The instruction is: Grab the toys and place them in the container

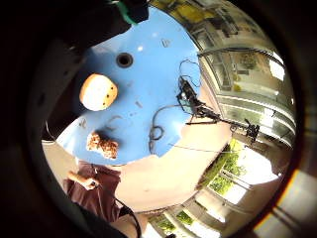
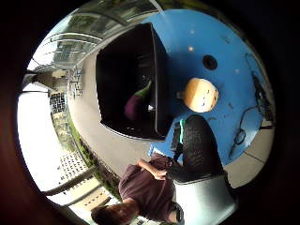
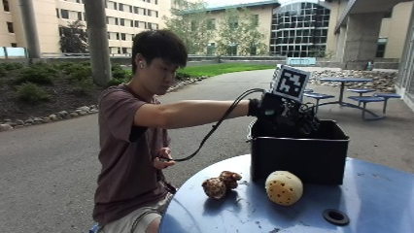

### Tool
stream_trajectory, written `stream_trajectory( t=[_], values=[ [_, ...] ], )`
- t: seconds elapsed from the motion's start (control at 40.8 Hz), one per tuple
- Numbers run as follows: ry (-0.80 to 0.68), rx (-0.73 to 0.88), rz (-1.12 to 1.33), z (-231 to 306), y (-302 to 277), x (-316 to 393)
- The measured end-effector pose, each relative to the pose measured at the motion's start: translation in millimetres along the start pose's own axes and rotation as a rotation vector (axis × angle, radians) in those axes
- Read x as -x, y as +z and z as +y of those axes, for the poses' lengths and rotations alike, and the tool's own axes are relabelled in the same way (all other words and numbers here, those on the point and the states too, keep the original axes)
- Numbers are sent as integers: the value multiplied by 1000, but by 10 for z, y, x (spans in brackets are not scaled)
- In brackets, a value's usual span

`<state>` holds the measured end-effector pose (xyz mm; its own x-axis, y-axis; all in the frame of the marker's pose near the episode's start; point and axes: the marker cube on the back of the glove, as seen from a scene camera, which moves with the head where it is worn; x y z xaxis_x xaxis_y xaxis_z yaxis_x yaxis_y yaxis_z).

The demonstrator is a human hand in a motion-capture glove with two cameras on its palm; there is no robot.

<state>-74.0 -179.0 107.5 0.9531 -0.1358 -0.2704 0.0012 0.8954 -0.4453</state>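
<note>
Outside view first, sweeping left to right: a person sits at the round blue table (image 3: 362, 194), bare hand tucked near the waist, gloved right hand (image 3: 279, 112) stretched out above the open top of the black container (image 3: 299, 154). On the tabletop, nearest the person, lies a brown knobbly toy (image 3: 220, 184); just beside it, closer to the container's front wall, sits a round yellow spotted toy (image 3: 283, 187). Both are below the hand and back toward the person, so I'd judge the next reach has to come down and in, away from the container. The yellow one is the nearer of the two to the hand. Through the thumb-side palm view, something purple and green (image 2: 137, 101) already lies inside the container, and a gloved finger (image 2: 199, 147) shows against the table, though whether the fingers are spread or curled I cannot tell. The little-finger-side view looks down on both toys apart on the blue surface, nothing between them and the palm.
</note>
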Motion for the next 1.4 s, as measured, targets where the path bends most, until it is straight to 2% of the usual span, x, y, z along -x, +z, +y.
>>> stream_trajectory(
  t=[0.294,0.343,0.417,0.589,0.687,0.908,1.128,1.227,1.398],
  values=[
    [-56,155,-95,-507,1869,13],
    [-43,113,-72,-595,2103,58],
    [-12,-32,-67,-711,2305,101],
    [-16,-229,-224,-794,2374,22],
    [-1,-288,-329,-827,2326,-52],
    [49,-222,-324,-742,1943,-243],
    [68,-265,-221,-377,846,-395],
    [90,-303,-69,-196,367,-432],
    [80,-380,-36,27,-365,-93]
  ],
)
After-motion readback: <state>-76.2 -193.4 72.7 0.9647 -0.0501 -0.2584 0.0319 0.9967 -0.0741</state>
